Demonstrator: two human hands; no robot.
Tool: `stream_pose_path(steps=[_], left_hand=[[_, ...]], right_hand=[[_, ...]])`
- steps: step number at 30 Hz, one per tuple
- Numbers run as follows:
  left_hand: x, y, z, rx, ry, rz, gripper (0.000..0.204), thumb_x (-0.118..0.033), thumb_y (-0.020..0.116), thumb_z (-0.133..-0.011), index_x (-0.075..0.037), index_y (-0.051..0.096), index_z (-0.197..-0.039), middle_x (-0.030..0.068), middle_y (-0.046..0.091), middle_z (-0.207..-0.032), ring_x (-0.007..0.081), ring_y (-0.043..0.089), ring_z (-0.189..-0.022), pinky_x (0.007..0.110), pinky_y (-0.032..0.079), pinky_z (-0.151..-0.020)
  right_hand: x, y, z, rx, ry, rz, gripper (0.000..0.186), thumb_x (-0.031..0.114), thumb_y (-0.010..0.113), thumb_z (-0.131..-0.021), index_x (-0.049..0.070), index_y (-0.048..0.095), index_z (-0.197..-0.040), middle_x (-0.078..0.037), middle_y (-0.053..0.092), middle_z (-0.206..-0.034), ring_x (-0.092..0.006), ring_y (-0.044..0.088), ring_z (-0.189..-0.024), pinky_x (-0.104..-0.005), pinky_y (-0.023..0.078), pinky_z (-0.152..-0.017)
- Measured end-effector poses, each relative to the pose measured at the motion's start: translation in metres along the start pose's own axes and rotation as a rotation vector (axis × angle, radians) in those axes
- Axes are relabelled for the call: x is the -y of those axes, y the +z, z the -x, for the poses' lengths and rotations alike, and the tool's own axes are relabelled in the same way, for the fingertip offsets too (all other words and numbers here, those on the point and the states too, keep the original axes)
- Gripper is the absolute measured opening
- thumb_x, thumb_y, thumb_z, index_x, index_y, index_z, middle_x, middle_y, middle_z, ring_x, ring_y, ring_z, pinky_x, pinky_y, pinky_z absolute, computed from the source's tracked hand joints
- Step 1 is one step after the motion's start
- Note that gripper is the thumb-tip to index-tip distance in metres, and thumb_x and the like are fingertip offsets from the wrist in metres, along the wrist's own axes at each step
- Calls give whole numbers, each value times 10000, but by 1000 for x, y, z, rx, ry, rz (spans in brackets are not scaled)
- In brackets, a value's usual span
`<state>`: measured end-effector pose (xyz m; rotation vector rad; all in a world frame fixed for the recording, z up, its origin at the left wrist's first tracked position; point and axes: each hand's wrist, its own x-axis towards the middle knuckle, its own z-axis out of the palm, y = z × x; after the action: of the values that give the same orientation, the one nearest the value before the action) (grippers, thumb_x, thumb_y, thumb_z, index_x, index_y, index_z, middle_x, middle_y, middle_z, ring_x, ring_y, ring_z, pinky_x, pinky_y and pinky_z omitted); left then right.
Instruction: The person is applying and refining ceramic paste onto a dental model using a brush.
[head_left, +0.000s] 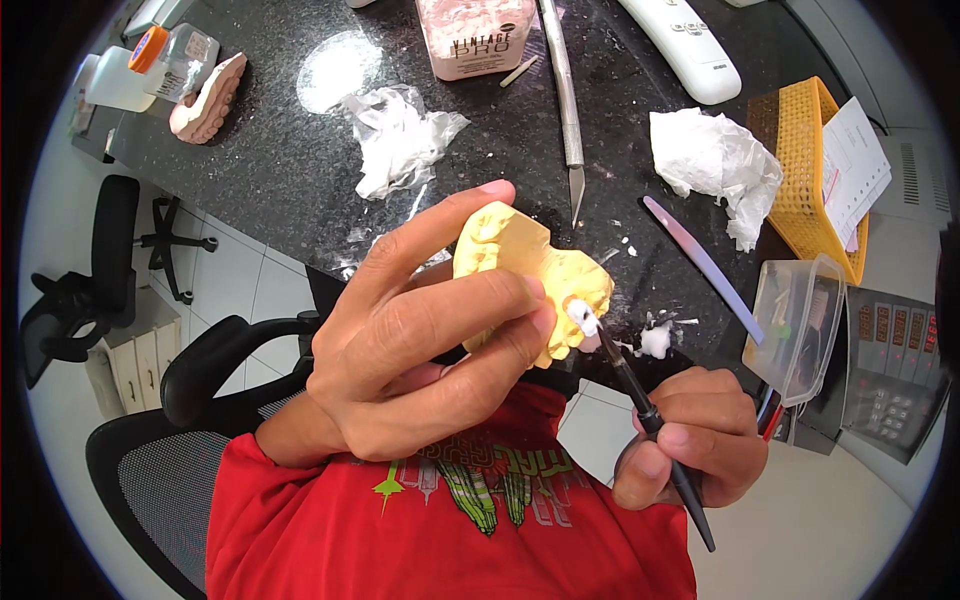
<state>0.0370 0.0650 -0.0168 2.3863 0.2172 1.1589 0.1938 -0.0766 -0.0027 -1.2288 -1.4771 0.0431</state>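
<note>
Yellow and toothed, the dental model [528,250] is showing at the centre of my remote view, and I am watching the left hand [420,355] pinching it from eight o'clock. Toward four o'clock, the right hand [708,438] is pinching a black tool [648,413] that is meeting a white tooth [580,315]; a craft knife [565,105] is lying toward one o'clock.

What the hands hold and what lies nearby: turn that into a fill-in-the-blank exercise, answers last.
1. The left hand grips a dental model whose colour is ____.
2. The right hand holds a slim tool with a handle coloured ____.
3. Left or right in the picture: the lilac stick lies to the ____ of the knife.

Missing words: yellow; black; right.
</note>
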Motion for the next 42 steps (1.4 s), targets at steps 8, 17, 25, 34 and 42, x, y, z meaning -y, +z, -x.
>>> stream_pose_path(steps=[8,17,25,34,42], left_hand=[[-2,2,-2,-29,9,9,292,54,771,-637,-35,636,-880,96,565,-987,491,577,-1025,471,557,-844],[-4,0,-3,-18,27,-8,284,50,764,-639,-40,642,-879,99,569,-996,503,563,-1042,462,556,-850],[-4,1,-2,-24,18,-17,295,46,771,-624,-45,647,-875,92,563,-999,497,561,-1048,454,562,-853],[-4,0,-3,-5,27,-28,295,47,769,-623,-45,649,-876,92,565,-1004,493,562,-1046,458,562,-847],[-4,0,-3,-12,25,-28,289,51,764,-630,-44,644,-875,91,565,-998,488,564,-1041,458,564,-842]], right_hand=[[-2,2,0,-64,-2,-26,229,82,650,-729,7,533,-911,-79,538,-685,-150,508,-498,-238,426,-405],[-1,1,0,-33,-2,-49,236,110,641,-779,-8,502,-929,-79,514,-676,-134,476,-507,-229,378,-427],[-1,0,0,-22,-2,-51,236,108,646,-779,-3,508,-934,-75,515,-679,-137,475,-512,-233,382,-433],[-1,2,2,-100,17,-50,212,65,677,-704,23,578,-887,-63,556,-668,-158,538,-487,-233,461,-376],[0,5,1,-164,34,-39,213,54,662,-684,21,582,-878,-69,563,-653,-164,544,-472,-248,468,-385]])
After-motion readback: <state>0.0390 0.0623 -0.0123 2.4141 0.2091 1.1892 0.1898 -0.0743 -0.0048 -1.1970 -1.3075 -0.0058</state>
